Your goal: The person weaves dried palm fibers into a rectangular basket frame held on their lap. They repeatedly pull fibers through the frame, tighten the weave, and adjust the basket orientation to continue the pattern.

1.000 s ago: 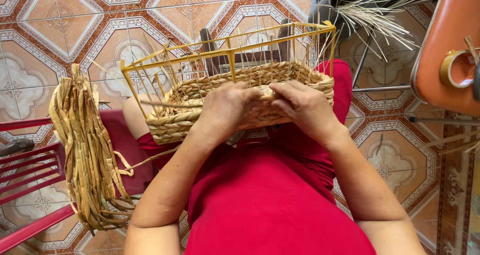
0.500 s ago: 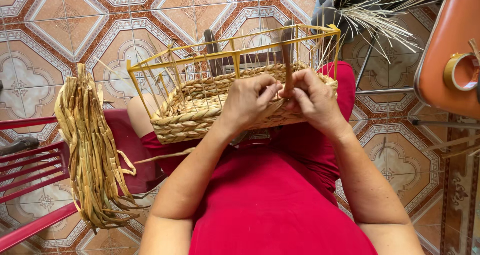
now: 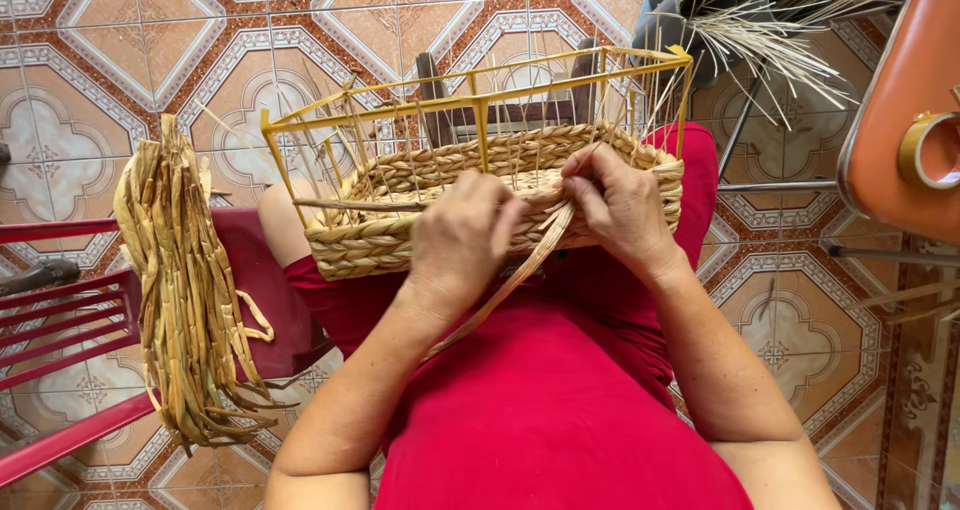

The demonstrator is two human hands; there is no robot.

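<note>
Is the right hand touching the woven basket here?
Touching. The head view shows the right hand with its fingers pressed against the woven basket wall, pinching a fibre strand there.

- Left hand [image 3: 462, 238] has dropped off the rim, now lower on the near wall of the woven basket [image 3: 400, 240], toward 7 o'clock from the right hand.
- Right hand [image 3: 618, 202] now pinches the loose strand [image 3: 520, 275], drawn taut toward 7 o'clock across the lap.
- Basket frame tipped nearer the camera.

We sit in a home craft spot. Patterned floor tiles [image 3: 120, 60], a red plastic chair [image 3: 70, 340] and a bundle of dried reeds [image 3: 185, 290] at the left show it.
</note>
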